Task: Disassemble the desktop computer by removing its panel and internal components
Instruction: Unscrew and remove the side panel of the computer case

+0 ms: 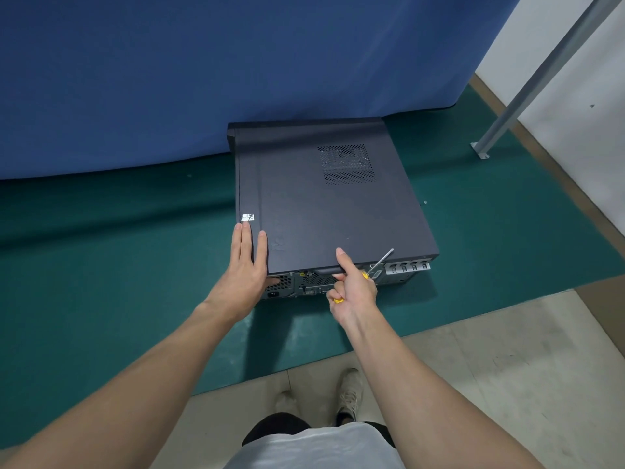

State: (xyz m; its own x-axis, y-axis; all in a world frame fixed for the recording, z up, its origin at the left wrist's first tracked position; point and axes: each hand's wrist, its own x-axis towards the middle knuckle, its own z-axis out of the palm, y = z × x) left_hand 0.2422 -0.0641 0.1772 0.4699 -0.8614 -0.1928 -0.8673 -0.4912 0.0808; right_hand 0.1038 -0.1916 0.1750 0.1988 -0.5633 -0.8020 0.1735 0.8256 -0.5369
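Note:
A dark grey desktop computer (324,204) lies flat on a green mat, its side panel (304,211) facing up with a perforated vent (346,164) near the far end. The rear ports face me at the near edge. My left hand (248,258) lies flat with fingers spread on the panel's near left corner. My right hand (353,282) holds a yellow-handled screwdriver (378,264), its metal shaft pointing up and right, while its thumb presses on the panel's top and its fingers hook the near rim.
The green mat (118,265) covers the floor in front of a blue curtain (169,79). A grey metal post (527,86) with a bolted foot stands at the right by a white wall. A small screw (425,202) lies right of the case. My shoes (348,394) stand on pale tiles.

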